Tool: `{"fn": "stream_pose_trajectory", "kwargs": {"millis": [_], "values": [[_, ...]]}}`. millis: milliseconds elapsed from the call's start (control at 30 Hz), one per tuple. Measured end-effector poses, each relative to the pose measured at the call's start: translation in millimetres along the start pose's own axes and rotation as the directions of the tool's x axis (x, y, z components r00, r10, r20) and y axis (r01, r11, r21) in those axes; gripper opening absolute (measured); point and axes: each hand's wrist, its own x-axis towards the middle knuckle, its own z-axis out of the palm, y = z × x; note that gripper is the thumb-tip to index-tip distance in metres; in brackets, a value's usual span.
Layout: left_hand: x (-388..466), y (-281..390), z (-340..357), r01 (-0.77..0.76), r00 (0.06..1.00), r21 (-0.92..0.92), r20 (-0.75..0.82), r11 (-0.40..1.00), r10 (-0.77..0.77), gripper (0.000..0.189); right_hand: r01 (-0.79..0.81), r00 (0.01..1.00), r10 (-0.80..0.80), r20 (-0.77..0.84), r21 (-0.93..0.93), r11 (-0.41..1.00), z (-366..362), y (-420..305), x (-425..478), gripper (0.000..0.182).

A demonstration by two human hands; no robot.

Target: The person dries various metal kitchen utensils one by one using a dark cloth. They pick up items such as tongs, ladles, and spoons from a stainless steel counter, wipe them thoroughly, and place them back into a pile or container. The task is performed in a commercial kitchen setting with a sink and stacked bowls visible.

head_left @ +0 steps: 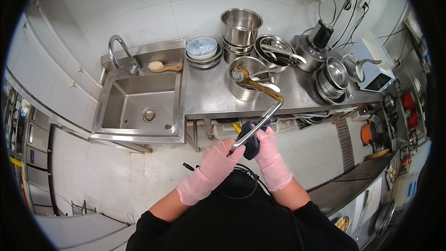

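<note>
My pink-gloved left hand (217, 164) grips the lower end of a pair of metal tongs (258, 128), which slant up and away from me. A dark cloth (251, 149) is bunched around part of the tongs, held by my right hand (271, 153), also in a pink glove. The joined end of the tongs points toward a steel pot (244, 92) on the counter. In that pot stand a brown-handled utensil (263, 88), a steel wool scrubber (237, 75) and several other utensils.
Left of the steel counter (209, 92) is a sink (139, 104) with a faucet (122, 50) and a wooden brush (163, 67). Patterned bowls (201, 47), stacked pots (241, 28), a food processor (312, 50) and metal bowls (331, 83) stand along the counter.
</note>
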Motion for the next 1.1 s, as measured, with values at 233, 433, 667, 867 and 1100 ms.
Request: {"fn": "stream_pose_trajectory", "kwargs": {"millis": [233, 433, 667, 867, 1100], "values": [[-3, 12, 4, 0.079, 0.996, -0.041, 0.046, 0.996, -0.077, 0.026, 0.0, 0.999, -0.003, 0.042, 0.074, 0.997, -12, -20, 16, 0.006], [-6, 22, -5, 0.118, 0.992, -0.036, 0.058, 0.992, -0.116, 0.025, 0.056, 0.986, -0.043, -0.163, 0.071, 0.996, -19, -34, 29, 0.015], [-13, -8, -26, 0.45, 0.883, -0.765, 0.304, 0.461, -0.357, 0.029, 0.057, 0.986, -0.119, 0.115, 0.438, 0.897, -117, -70, 62, 0.031], [4, -4, -6, 0.592, 0.783, -0.765, 0.62, -0.251, -0.043, 0.035, -0.062, 0.964, -0.064, 0.259, 0.45, 0.891, -68, -55, 21, 0.035], [6, 8, 27, 0.718, 0.634, -0.565, 0.772, -0.407, 0.046, 0.036, -0.355, 0.92, 0.29, 0.263, 0.245, 0.902, -44, -31, -5, 0.034]]}}
